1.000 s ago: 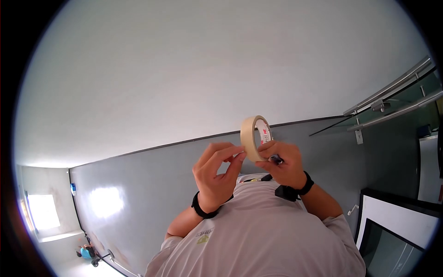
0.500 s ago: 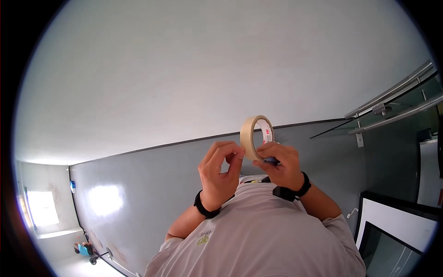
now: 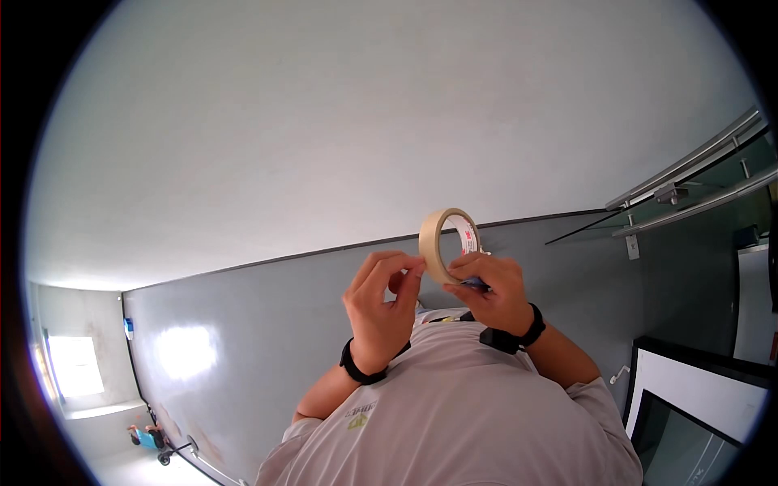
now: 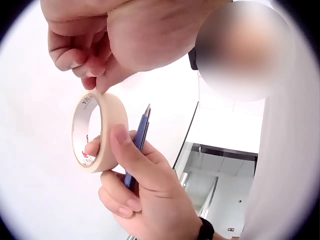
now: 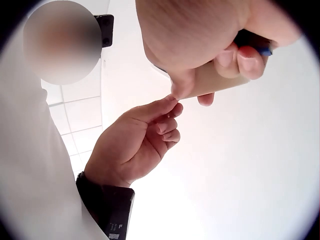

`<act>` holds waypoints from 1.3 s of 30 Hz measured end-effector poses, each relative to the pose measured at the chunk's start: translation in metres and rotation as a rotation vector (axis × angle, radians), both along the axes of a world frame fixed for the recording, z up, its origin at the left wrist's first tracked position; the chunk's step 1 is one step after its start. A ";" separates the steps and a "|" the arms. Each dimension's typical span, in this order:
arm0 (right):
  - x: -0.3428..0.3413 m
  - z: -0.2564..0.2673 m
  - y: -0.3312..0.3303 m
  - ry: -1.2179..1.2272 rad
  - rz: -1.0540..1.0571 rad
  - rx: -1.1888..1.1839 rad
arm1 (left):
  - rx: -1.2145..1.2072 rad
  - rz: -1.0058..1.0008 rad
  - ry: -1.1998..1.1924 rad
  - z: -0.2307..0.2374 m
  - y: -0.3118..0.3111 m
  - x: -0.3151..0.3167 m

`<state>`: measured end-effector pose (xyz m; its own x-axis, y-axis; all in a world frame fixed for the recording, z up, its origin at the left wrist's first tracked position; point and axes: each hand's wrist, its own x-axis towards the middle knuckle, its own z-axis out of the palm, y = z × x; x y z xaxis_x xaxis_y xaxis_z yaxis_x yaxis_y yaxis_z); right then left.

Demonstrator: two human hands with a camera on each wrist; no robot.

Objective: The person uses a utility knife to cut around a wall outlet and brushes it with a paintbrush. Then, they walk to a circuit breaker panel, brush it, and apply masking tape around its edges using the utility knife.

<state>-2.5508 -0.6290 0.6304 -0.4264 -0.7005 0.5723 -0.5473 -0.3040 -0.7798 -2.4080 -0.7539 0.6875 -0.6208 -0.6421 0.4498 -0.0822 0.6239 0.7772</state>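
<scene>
Nearest to us is the pale shirt [image 3: 462, 397] of the person; on its left side we see a small green logo [image 3: 356, 422] with letters, too small for us to read. On the left wrist, a black device [image 5: 119, 207] carries white print, which we also cannot read.

The right hand [image 3: 498, 292] is the main holder: its thumb and fingers grip the near part of a roll of masking tape [image 3: 429, 245], and a blue ballpoint pen [image 4: 138, 145] is tucked within the same grip. The roll is in the air before the shirt, between the two hands. It stands on its edge, with its hole turned to the right and its outer surface to the left.

The left hand [image 3: 379, 298] is narrow; its thumb and fingertips pinch at this outer surface, directly left of the right fingers. Whether a loosened end lies between them, we cannot tell. Inside the white core [image 3: 468, 235] we read "3M" in red; the small number beside it is not sure for us.

Farther away, we find a grey surface [image 3: 243, 316], a metal railing [image 3: 697, 211] on the right, and a bright window [image 3: 77, 368] on the left.
</scene>
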 end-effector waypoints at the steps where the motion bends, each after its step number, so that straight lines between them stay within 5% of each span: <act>1: -0.001 0.000 0.001 0.004 0.002 0.016 | 0.030 -0.015 -0.036 0.002 0.000 -0.001; 9: -0.002 0.007 0.001 0.037 -0.028 0.028 | -0.059 -0.118 -0.146 -0.003 -0.008 -0.008; 18: -0.007 0.001 0.004 -0.076 -0.132 0.258 | 0.102 -0.190 -0.188 -0.013 -0.010 -0.011; 23: -0.016 0.002 0.008 -0.066 -0.106 0.256 | 0.265 -0.067 -0.173 -0.008 -0.013 -0.010; 27: -0.021 0.004 0.008 -0.053 -0.087 0.263 | 0.105 -0.044 -0.149 0.006 -0.009 -0.020; 39: -0.043 0.018 0.012 -0.155 0.078 0.218 | 0.182 -0.171 -0.218 0.008 -0.022 -0.022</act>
